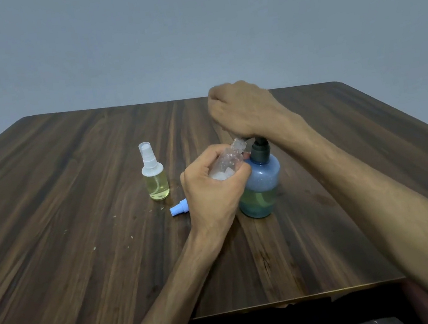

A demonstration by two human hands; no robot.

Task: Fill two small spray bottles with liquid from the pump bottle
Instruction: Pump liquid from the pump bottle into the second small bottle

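Wooden table [79, 237]: two spray bottles, capped [155, 179] and left-hand-gripped [227, 159]; one pump bottle [260, 182] under right fist [241, 110].

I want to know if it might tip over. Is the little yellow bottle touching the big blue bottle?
Apart. The head view shows bare table between the capped spray bottle and the pump bottle.

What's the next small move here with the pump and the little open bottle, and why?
Probably press the pump again. The right hand rests on the head of the pump bottle, and the left hand holds the open small bottle tilted with its mouth by the spout. It looks only slightly filled, while the other spray bottle stands capped with yellowish liquid and the blue spray cap lies on the table.
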